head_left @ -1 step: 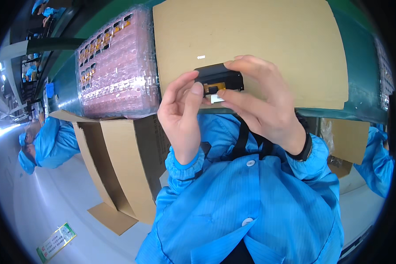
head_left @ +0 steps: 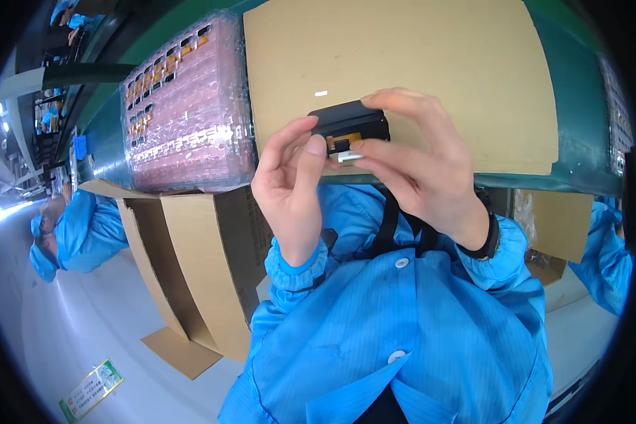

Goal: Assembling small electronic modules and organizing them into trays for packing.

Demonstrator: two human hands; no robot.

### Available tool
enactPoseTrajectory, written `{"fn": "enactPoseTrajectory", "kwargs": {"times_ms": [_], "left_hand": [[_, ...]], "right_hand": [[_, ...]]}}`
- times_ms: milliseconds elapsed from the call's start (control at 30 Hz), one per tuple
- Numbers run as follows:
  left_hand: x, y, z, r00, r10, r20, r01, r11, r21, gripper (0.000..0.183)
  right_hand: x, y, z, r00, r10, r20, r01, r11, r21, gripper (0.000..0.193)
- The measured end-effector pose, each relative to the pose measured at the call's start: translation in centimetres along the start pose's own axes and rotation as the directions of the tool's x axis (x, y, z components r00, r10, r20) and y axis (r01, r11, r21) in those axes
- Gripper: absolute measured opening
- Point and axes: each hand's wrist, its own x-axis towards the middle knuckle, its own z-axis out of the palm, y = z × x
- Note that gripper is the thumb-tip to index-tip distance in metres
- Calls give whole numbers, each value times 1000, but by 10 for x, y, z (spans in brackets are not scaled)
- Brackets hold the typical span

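Note:
A small black rectangular electronic part (head_left: 343, 113) is held up between both hands, over the near edge of a cardboard sheet (head_left: 417, 56). Within its open side shows an orange flex cable (head_left: 351, 137) with a dark square on it. A white tab (head_left: 349, 157) sticks out along the lower edge. My left hand (head_left: 290, 187) is closed on the part's left end, fingertips and thumb pinching it. My right hand (head_left: 438, 169) grips the right end, one finger on the top edge and other fingertips by the flex cable and white tab. Those fingertips partly hide the tab.
Left of the cardboard, a stack of clear plastic trays (head_left: 184, 141) over pink material carries several small flex-cable parts. A small white piece (head_left: 321, 93) lies on the cardboard. Open cardboard boxes (head_left: 191, 247) stand below the table's left side. Co-workers in blue (head_left: 88, 230) sit nearby.
The white tab has tipped flatter under my right fingertips. The black part has tilted slightly, showing more of its top face, while both hands stay nearly in place.

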Motion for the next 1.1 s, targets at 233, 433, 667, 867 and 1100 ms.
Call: {"fn": "enactPoseTrajectory", "kwargs": {"times_ms": [233, 433, 667, 867, 1100], "left_hand": [[-7, 3, 10, 993, 122, 10, -122, 989, 87, 27], [-7, 0, 14, 982, 187, 35, -190, 978, 83, 26], [2, 1, 14, 992, 119, -34, -118, 993, 19, 26], [8, 9, 20, 987, 157, -23, -157, 987, -29, 25], [5, 20, 46, 982, 140, -123, -144, 989, -17, 33]], "right_hand": [[5, -7, -4, 883, 468, -33, -432, 839, 331, 15], [11, -11, -11, 839, 543, 20, -527, 804, 277, 14], [12, -17, -3, 820, 571, -34, -546, 799, 251, 24], [8, -18, 5, 594, 751, 287, -638, 223, 737, 17], [28, -29, 5, 552, 829, 93, -567, 291, 771, 10]]}}
